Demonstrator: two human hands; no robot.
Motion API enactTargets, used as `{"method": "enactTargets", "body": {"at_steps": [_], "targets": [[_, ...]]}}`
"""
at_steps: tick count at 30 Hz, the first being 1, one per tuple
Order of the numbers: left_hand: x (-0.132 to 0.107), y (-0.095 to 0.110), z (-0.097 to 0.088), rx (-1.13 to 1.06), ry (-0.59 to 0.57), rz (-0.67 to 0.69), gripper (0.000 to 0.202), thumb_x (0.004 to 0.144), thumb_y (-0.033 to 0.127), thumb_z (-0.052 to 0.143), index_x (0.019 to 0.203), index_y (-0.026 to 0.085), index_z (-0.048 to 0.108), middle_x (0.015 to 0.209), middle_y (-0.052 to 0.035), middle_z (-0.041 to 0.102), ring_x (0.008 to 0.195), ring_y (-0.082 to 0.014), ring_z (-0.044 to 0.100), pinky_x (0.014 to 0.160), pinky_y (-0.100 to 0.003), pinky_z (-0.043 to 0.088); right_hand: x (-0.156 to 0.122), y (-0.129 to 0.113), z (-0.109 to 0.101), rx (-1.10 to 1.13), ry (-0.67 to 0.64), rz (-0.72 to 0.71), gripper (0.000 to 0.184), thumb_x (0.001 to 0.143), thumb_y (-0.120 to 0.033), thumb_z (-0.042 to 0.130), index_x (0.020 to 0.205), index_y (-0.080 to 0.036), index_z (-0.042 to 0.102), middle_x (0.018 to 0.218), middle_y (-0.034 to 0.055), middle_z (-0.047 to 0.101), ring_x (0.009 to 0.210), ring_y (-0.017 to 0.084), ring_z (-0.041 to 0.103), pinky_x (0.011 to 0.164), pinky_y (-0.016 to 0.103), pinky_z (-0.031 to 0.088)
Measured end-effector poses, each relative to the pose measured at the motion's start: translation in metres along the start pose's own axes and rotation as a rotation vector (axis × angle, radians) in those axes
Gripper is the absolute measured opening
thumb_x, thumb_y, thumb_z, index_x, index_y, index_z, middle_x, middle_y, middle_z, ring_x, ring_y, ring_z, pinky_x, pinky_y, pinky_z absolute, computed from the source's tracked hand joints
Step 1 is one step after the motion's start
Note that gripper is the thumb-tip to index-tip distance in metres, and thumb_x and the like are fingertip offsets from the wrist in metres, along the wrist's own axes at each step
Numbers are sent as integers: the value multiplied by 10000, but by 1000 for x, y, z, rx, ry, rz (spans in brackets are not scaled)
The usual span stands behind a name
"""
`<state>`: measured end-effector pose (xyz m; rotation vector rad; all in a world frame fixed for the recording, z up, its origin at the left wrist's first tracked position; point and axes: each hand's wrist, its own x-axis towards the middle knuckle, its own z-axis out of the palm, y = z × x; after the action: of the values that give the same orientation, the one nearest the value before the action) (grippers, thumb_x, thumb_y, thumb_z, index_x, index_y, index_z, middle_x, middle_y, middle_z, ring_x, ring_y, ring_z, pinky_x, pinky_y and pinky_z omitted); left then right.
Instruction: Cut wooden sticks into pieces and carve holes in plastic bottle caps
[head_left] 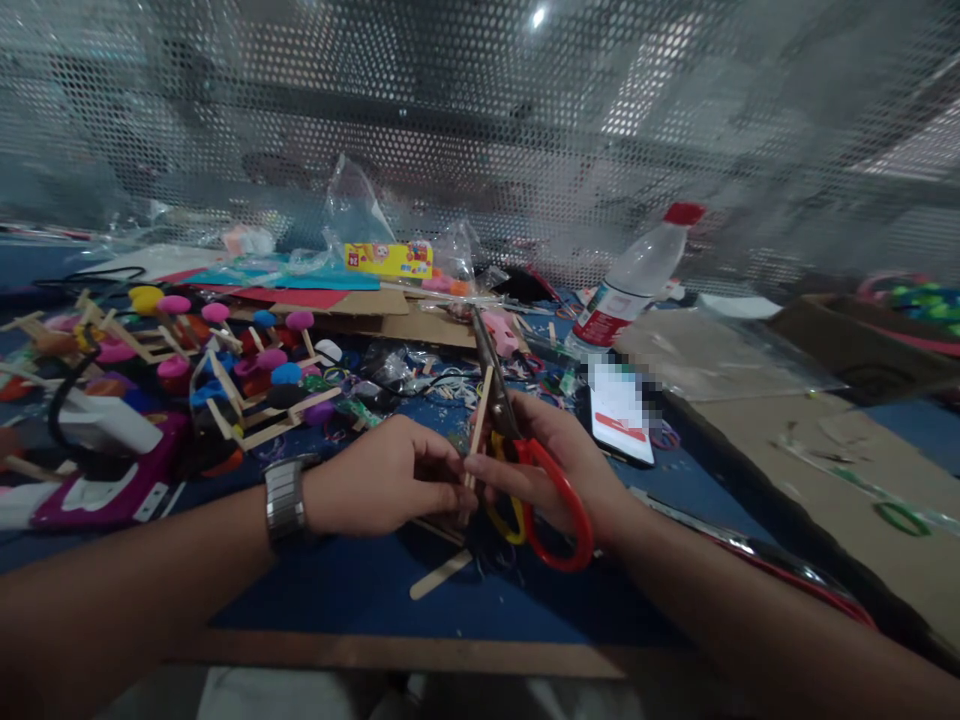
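Between the thumb and fingers of my left hand [386,475] is the lower end of a wooden craft stick [481,415], held tilted upward. My right hand [570,450] grips scissors [501,405] with red and yellow handles, their blades pointing away from me beside the stick. The right thumb also presses against the stick. Whether the blades are apart cannot be made out. Below the hands, another craft stick [440,576] lies on the blue tabletop [330,595], partly among thin strands.
At left are craft-stick pieces with colourful caps [262,370] and a purple device [112,490]. A bottle [630,280], a phone [621,410] and cardboard [810,480] stand or lie on the right. A perforated metal panel [480,120] rises behind.
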<state>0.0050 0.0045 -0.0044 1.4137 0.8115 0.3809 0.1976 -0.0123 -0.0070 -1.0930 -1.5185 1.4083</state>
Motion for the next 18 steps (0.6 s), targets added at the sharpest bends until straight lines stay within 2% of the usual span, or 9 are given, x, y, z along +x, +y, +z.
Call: {"method": "enactTargets", "body": {"at_steps": [4,10,15,18], "targets": [[1,3,0,27,13,24,70,806,196,713,768,138,722,690,17,713,654,-104,666,663,-200,541,1,0,0,9,25,-13,432,659,-401,879,865,-230,541,745,-45,608,526,104,585,503,255,534],[-1,7,3,88,101,73,100,809,210,711,744,135,717,688,12,711,646,-94,641,644,-178,508,0,1,-1,27,84,-57,447,667,-410,876,878,-228,526,754,-38,626,516,97,581,478,241,518],[-1,3,4,49,143,78,170,875,270,643,824,137,736,766,-25,742,695,-118,667,674,-207,529,1,2,0,61,150,-92,467,654,-432,881,896,-239,531,743,-47,608,510,100,563,486,265,531],[0,0,4,45,155,77,162,854,273,665,886,140,752,801,-39,751,717,-130,672,690,-218,531,1,1,0,67,161,-110,459,653,-420,885,892,-249,532,739,-48,603,512,105,558,489,277,537]]}}
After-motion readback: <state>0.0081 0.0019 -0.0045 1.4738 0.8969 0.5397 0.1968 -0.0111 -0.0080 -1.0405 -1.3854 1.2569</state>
